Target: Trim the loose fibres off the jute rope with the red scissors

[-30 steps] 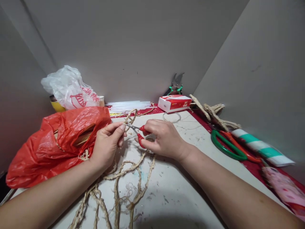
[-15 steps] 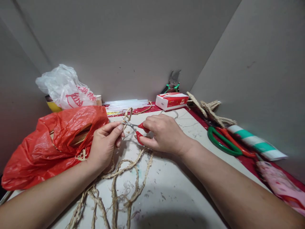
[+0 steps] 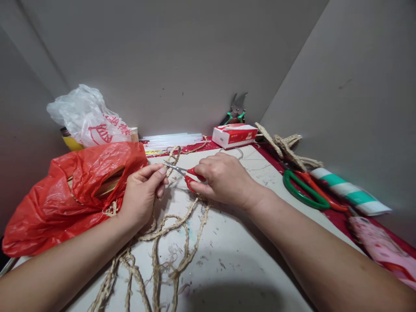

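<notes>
My right hand [image 3: 221, 177] is closed round the red handles of a small pair of scissors [image 3: 180, 170]. The blades point left and meet the fingertips of my left hand [image 3: 146, 186]. Those fingers pinch a braided straw cord [image 3: 171, 160], whose held end is mostly hidden by the fingers and blades. More of the cord [image 3: 177, 223] trails down below my hands in loose loops on the white tabletop [image 3: 227, 255], with thin frayed fibres sticking out.
Left, a red plastic bag [image 3: 39, 203] and a white printed bag [image 3: 87, 117]. Behind are clear sticks [image 3: 175, 141], a tissue box [image 3: 234, 136] and pruning shears [image 3: 238, 108]. At right lie green-and-orange-handled shears [image 3: 305, 190], braided straw pieces [image 3: 289, 145] and a striped roll [image 3: 351, 190].
The scissor blades have drawn closer together, and the handles have closed in my right hand. My left hand keeps its pinch, almost unmoved.
</notes>
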`<state>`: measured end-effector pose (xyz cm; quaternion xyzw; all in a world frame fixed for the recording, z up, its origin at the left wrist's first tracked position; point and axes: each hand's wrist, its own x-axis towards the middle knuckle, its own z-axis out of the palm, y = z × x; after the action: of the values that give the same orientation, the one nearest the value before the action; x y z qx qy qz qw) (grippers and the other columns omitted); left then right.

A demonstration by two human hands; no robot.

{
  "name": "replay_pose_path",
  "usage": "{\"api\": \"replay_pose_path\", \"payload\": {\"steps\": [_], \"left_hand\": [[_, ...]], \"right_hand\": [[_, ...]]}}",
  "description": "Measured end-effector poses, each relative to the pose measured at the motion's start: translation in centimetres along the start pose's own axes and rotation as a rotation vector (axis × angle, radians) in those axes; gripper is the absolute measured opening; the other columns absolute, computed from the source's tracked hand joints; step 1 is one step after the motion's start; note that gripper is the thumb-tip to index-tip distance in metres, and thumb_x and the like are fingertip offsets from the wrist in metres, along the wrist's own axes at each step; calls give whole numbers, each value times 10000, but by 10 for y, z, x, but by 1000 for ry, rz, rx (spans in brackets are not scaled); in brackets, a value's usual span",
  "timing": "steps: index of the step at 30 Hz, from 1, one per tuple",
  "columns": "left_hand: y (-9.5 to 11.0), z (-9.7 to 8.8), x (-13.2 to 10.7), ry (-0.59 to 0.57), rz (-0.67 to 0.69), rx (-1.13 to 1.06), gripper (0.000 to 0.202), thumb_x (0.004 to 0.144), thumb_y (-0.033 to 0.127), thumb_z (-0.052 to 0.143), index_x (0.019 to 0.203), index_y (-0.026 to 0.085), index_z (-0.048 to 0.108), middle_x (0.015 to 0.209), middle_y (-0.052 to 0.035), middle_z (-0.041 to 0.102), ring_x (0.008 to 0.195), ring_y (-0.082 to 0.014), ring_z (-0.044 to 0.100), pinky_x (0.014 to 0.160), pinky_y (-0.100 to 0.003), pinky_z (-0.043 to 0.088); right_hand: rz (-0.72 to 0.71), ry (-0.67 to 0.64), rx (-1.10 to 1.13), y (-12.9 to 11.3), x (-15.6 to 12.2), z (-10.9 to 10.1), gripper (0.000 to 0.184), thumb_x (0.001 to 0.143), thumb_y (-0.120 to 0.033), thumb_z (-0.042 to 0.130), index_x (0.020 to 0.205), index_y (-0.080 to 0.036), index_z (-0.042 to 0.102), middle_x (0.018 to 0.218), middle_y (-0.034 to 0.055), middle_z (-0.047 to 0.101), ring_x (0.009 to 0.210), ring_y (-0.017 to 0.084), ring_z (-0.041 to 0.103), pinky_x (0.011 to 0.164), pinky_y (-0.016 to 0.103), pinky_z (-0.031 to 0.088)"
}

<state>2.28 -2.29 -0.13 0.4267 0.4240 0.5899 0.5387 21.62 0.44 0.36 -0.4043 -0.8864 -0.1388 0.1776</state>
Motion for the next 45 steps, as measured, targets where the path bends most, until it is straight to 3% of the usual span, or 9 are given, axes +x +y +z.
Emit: {"api": "replay_pose_path", "payload": {"steps": [14, 23, 31, 38, 45], "left_hand": [[-2, -3, 2, -19, 15, -13, 181, 708, 266, 739, 847, 156, 703, 593, 23, 567, 420, -30, 385, 419, -171, 281], [-6, -3, 2, 51, 30, 54, 264, 693, 284, 750, 923, 159, 721, 562, 22, 574, 419, -31, 377, 417, -164, 284], [-5, -4, 3, 72, 28, 69, 236, 678, 286, 754, 881, 169, 725, 560, 26, 568, 429, -34, 394, 416, -159, 295], [-5, -4, 6, 35, 14, 32, 250, 674, 277, 754, 888, 154, 715, 560, 29, 550, 415, -32, 367, 407, -167, 265], [-4, -5, 5, 2, 25, 23, 220, 725, 276, 723, 910, 159, 696, 562, 33, 530, 425, -32, 363, 423, -170, 260]], "right_hand": [[113, 18, 135, -3, 1, 1, 272, 774, -423, 552, 719, -175, 649, 673, 30, 647, 615, 156, 516, 608, 292, 291], [145, 25, 96, -6, 1, -1, 291, 772, -426, 528, 681, -175, 642, 639, 37, 644, 593, 155, 503, 599, 294, 268], [64, -4, -7, -5, 2, -6, 334, 811, -449, 507, 729, -173, 677, 664, 57, 670, 606, 172, 531, 621, 314, 283], [88, -102, 150, -2, 2, 0, 320, 854, -372, 485, 647, -190, 648, 607, 18, 645, 525, 121, 466, 545, 283, 224], [67, -53, 180, 2, 1, 5, 313, 861, -341, 481, 644, -183, 642, 612, 21, 647, 544, 123, 476, 560, 281, 243]]}}
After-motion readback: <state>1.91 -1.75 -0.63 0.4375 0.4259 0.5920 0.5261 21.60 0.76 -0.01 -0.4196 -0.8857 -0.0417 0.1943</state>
